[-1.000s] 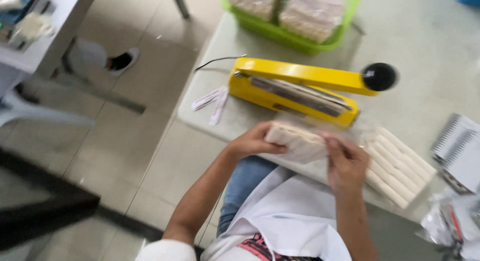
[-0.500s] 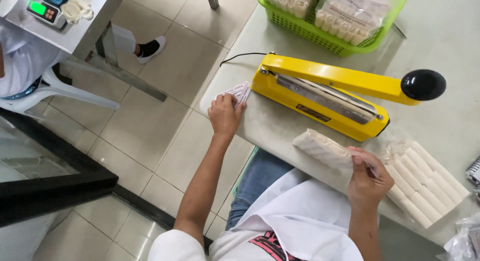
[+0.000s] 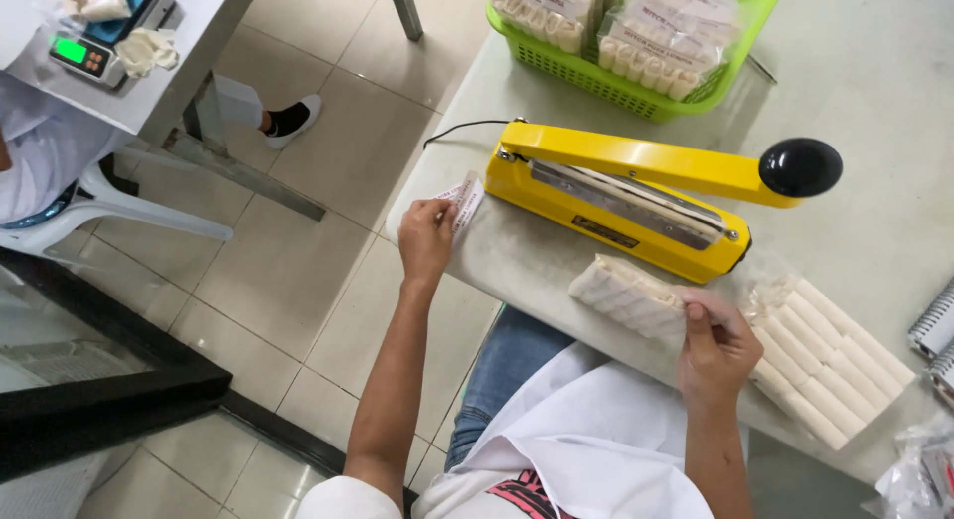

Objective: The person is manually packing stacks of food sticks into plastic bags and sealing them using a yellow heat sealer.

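While seated at the pale table (image 3: 874,171), the person works with hands well apart. Head view: left hand (image 3: 425,239) at the table's left edge, fingers pinched on small white paper labels (image 3: 463,199) just beside the yellow heat sealer (image 3: 636,196). Right hand (image 3: 715,348) closed around the end of a clear bag of white rolls (image 3: 628,296), lying on the table in front of the sealer. More bagged rolls (image 3: 830,365) lie to its right, probably touching the hand. Green basket (image 3: 636,90) of packs behind the sealer.
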